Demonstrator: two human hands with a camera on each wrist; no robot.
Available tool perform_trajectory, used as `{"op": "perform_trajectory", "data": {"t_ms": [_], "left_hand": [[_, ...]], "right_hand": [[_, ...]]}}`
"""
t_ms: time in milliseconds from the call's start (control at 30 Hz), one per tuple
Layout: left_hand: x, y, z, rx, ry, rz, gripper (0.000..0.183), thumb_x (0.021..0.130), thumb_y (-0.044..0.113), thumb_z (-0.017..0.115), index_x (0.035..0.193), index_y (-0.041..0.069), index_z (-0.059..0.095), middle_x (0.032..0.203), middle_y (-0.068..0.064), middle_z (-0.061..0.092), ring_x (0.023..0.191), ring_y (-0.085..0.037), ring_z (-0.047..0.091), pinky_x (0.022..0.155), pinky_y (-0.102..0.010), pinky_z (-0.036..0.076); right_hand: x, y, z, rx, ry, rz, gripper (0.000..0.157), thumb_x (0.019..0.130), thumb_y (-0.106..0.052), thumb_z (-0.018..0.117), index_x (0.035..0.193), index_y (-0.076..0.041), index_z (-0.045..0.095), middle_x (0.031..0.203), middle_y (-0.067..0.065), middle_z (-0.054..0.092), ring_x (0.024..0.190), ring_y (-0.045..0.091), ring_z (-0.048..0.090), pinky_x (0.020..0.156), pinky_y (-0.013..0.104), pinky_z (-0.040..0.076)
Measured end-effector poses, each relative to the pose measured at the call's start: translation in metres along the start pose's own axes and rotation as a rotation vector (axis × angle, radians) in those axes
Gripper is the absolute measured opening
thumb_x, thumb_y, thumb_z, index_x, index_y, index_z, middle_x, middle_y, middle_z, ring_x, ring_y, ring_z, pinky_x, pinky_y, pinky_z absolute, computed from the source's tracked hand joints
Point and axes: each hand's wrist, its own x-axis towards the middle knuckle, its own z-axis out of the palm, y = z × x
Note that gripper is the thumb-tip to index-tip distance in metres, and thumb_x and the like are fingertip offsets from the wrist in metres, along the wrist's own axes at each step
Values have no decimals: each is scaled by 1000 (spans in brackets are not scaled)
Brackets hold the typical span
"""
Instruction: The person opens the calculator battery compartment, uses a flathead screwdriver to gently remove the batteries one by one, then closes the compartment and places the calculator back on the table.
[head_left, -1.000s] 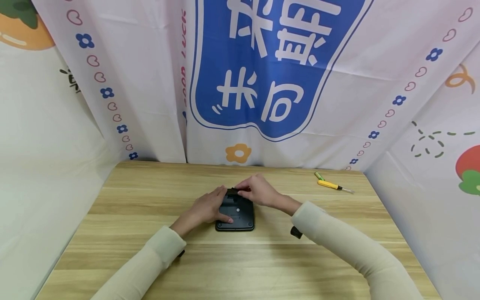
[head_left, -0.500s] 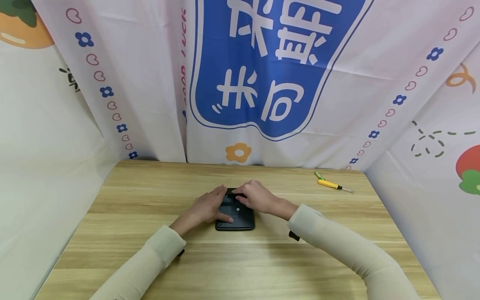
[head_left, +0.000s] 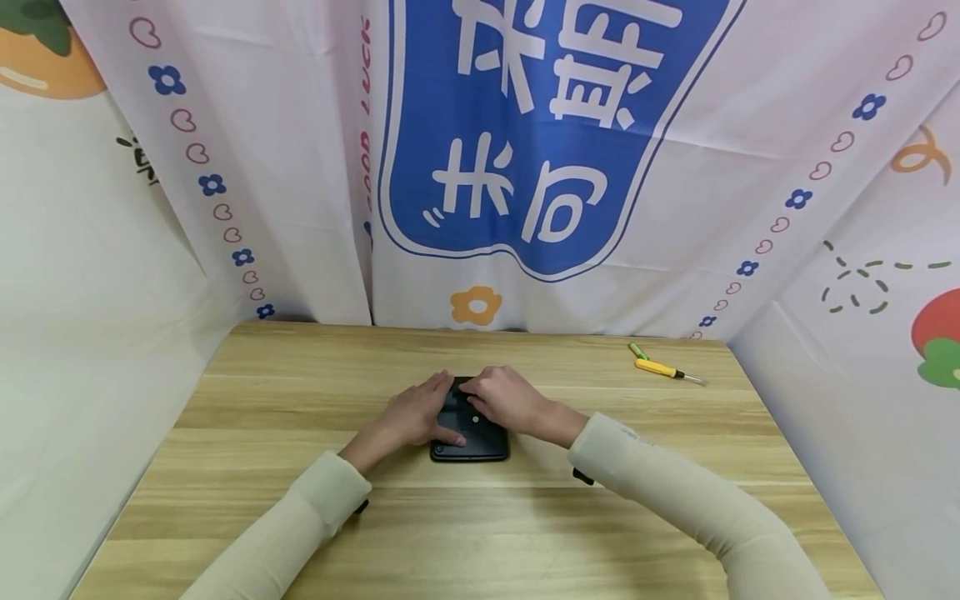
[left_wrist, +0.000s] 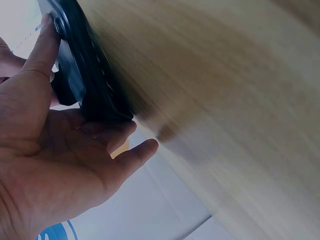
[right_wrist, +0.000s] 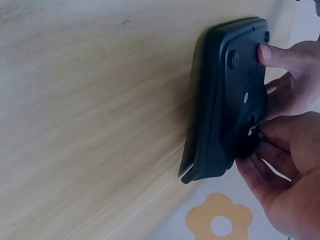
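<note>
A black, wedge-shaped device [head_left: 483,446], resembling a desk calculator, lies underside up on the table. Round feet and a small pale dot [right_wrist: 246,97] show on it. My left hand [head_left: 416,414] holds it from the left, thumb on the underside and fingers along the far left edge. In the left wrist view, two fingertips [left_wrist: 147,146] reach past its corner. At the far end, my right hand [head_left: 510,400] pinches a small black cover-like piece [left_wrist: 64,89] against the device. The fingers largely hide that piece, so I cannot tell whether it is seated.
A yellow-handled screwdriver [head_left: 660,368] lies at the back right of the wooden table [head_left: 480,533]. Beside its handle is a small green cylinder [head_left: 637,351] like a battery. Printed white cloth [head_left: 315,250] stands at the table's back and sides.
My right hand has come down and slightly nearer over the far end, bringing the small black piece from the far edge onto the device. The left hand and device have stayed put.
</note>
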Motion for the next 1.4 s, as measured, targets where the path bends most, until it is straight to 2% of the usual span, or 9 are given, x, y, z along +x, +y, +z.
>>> {"op": "perform_trajectory", "data": {"t_ms": [300,567,833,933,1067,1267,1400], "left_hand": [[0,0,0,-1,-10,-13,112,87,53,85,164,-5,28,170,-27,27,156,-41,33,121,-63,36],[-1,1,0,2,-7,-16,112,87,53,85,164,-5,28,171,-27,27,156,-41,33,122,-63,35],[0,2,0,8,2,-9,112,86,53,86,164,-4,29,170,-27,28,153,-43,37,120,-63,38],[-1,2,-1,10,0,-10,112,86,53,85,163,-5,29,170,-27,28,153,-43,37,120,-62,38],[-1,3,-1,6,-3,-13,111,87,53,85,163,-5,29,170,-27,28,153,-43,37,120,-62,38],[-3,3,-2,-4,0,-12,111,87,52,85,163,-5,29,170,-27,29,152,-43,38,120,-63,37],[-3,3,-2,-5,-3,-11,111,88,52,84,164,-5,28,170,-27,28,153,-44,38,121,-63,37]], "right_hand": [[-1,-4,9,-67,34,-8,19,102,-6,71,118,-4,79,111,9,80,99,22,76,81,32,65],[-2,-4,13,-75,51,11,21,102,-7,70,122,-5,78,118,9,79,105,24,75,88,36,64],[-2,-2,13,-66,52,2,19,102,-8,70,120,-5,78,114,10,80,103,25,76,85,35,64],[-3,-2,14,-71,43,-8,21,102,-9,71,121,-5,78,118,11,79,106,26,76,86,35,64],[-3,-1,12,-39,23,8,25,103,-10,69,126,-3,77,123,14,77,110,26,75,89,36,64],[1,5,10,94,57,69,21,101,-5,71,121,-1,79,113,12,80,105,23,77,88,35,64],[2,8,10,129,78,77,19,100,-4,72,118,-2,80,111,11,80,104,22,77,88,34,64]]}}
